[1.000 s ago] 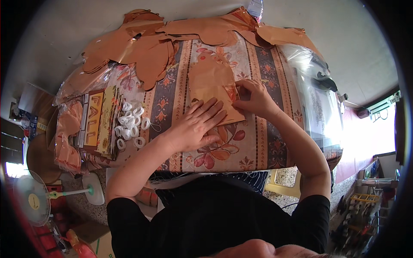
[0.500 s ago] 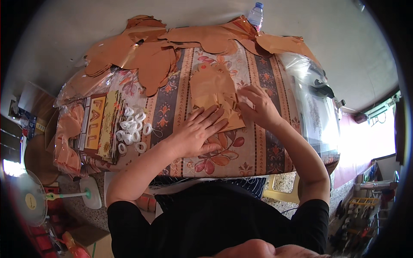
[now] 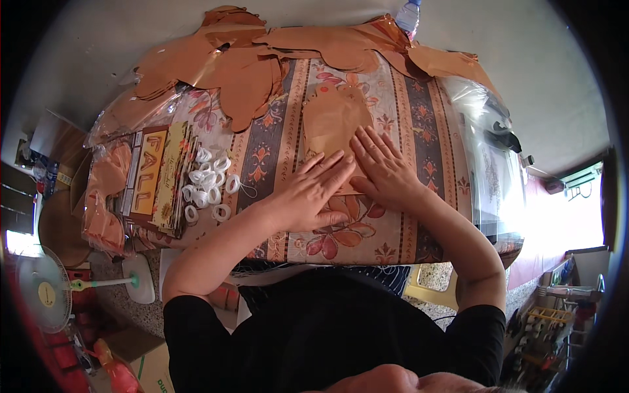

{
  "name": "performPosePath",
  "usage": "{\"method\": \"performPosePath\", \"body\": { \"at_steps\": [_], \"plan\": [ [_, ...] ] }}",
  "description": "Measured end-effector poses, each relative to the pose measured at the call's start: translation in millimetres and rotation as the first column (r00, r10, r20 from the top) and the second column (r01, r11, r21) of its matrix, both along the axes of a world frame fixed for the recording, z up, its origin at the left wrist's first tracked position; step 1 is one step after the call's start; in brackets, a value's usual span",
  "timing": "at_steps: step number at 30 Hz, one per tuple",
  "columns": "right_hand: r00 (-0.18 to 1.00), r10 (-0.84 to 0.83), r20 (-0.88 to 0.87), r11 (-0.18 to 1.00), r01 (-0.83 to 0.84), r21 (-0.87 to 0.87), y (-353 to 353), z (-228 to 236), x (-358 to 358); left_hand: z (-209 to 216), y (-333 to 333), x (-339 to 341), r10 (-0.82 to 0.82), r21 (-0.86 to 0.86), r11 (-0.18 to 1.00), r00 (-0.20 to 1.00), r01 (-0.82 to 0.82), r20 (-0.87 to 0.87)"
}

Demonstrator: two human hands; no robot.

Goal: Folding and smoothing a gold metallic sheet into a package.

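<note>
A copper-coloured foil sheet [image 3: 335, 121] with a scalloped top edge lies on the flowered tablecloth [image 3: 275, 177] in front of me. Flat on the sheet's lower left part rests my left hand [image 3: 313, 191], fingers stretched out. My right hand [image 3: 386, 167] lies flat on its lower right part, fingers long and thumb toward the left hand. Both hands cover much of the sheet's lower end. Left of my left hand sit several small white coils of string [image 3: 209, 177], beside a stack of printed fall-themed cards [image 3: 157, 177].
Large copper foil cutouts [image 3: 246, 85] are piled along the far side. A water bottle [image 3: 407, 18] stands behind them. Clear plastic bags [image 3: 491, 164] lie at the right edge, and bagged copper foil [image 3: 108, 196] at the left. A fan [image 3: 46, 288] stands lower left.
My right hand has come down from a raised, curled pose to lie flat on the sheet. The lower part of the sheet now lies flatter. The view has shifted slightly.
</note>
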State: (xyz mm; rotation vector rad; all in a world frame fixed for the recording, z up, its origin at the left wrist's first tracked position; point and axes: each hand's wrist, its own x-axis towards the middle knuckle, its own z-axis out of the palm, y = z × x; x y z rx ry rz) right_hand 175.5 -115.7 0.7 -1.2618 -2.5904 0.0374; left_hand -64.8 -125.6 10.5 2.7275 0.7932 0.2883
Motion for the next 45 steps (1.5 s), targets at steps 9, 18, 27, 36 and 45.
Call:
{"method": "performPosePath", "body": {
  "at_steps": [9,18,27,36,45],
  "plan": [
    [1.0,-0.004,0.011,1.0,0.004,-0.01,-0.1,1.4,-0.1,8.8,-11.3,-35.2,0.059,0.09,0.995,0.99,-0.048,-0.124],
    [0.998,-0.02,0.063,0.998,0.024,-0.057,0.5,1.9,0.4,12.9,-13.3,-43.1,0.058,0.081,0.996,0.993,-0.05,-0.1],
    [0.995,-0.04,0.091,0.993,0.05,-0.108,-1.4,7.7,-2.3,10.3,-12.8,-14.5,0.035,0.301,0.945,0.957,-0.126,0.289],
    [0.969,-0.028,-0.246,0.935,-0.061,-0.349,2.5,19.7,21.0,7.6,-12.2,-12.7,0.015,0.33,0.939,0.967,-0.102,0.255],
    [0.994,0.075,0.084,0.982,-0.058,-0.182,-38.6,22.5,14.5,0.6,-14.2,-13.4,-0.023,0.416,0.906,0.97,-0.082,0.243]
  ]
}}
